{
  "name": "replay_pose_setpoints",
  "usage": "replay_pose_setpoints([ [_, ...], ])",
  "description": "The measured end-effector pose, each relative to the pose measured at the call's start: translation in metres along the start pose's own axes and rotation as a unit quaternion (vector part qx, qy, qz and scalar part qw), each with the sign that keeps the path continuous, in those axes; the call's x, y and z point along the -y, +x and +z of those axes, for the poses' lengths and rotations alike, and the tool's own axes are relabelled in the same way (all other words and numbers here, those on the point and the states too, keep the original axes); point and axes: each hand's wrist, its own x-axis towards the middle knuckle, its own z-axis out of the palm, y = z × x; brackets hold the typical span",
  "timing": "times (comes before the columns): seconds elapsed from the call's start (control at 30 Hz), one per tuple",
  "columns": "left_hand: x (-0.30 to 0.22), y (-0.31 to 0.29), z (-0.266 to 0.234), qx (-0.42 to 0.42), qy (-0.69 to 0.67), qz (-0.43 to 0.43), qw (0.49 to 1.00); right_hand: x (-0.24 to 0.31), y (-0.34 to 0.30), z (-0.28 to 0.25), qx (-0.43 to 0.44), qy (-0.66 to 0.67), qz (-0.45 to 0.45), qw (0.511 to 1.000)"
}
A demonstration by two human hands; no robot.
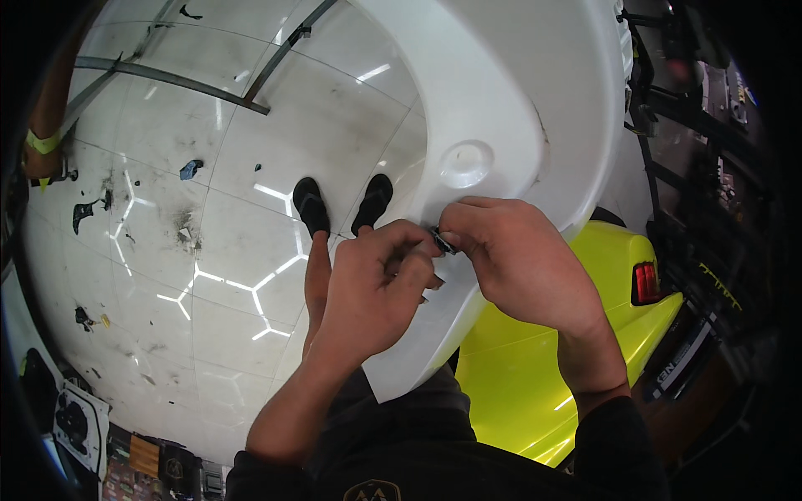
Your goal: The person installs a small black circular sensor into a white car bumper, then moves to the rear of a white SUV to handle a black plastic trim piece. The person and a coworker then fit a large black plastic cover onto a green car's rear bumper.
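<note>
White plastic, smooth and glossy, fills the middle of my feed: a curved car-body panel (472,92) with a round recess (467,164) moulded into it. Over its lower part I see a small dark clip-like piece (444,242), just below that recess. My left hand (376,288) has thumb and forefinger together on one side of the piece, and my right hand (526,263) pinches it from the other, so both grips are clamped on it. I judge the fingertip hold is used because the piece is too slight for a full fist, and two hands can steady it from opposite sides. The fingers cover most of it, so I can't tell whether it touches the panel or which end is its front.

What shows of the clip has its long axis on a slant, from upper left down to lower right. The panel's long axis sweeps from the top of the view toward the dark clothing (418,417) at the bottom, its narrow end pointing at the lap; probably it is kept so close for easy reach. Beside it, lower right, lies a yellow-green body panel (526,367) with a red lamp (646,284).
</note>
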Motion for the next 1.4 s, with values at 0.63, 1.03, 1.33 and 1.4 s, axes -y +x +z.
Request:
replay_pose_setpoints([
  [0.63, 0.010, 0.008, 0.035, -0.152, -0.047, -0.004, 0.987, -0.003, -0.001, 0.006, -0.052, -0.002, -0.009, 0.999],
  [1.03, 0.020, 0.000, 0.039, -0.176, 0.018, 0.030, 0.984, 0.000, -0.002, 0.007, -0.041, 0.011, -0.012, 0.999],
  [1.33, 0.011, -0.004, 0.013, -0.057, -0.055, -0.013, 0.997, 0.000, -0.001, 0.005, -0.028, -0.013, -0.012, 0.999],
  [1.4, 0.009, -0.004, 0.022, -0.051, -0.023, -0.013, 0.998, 0.000, 0.000, 0.006, -0.032, -0.007, 0.005, 0.999],
])
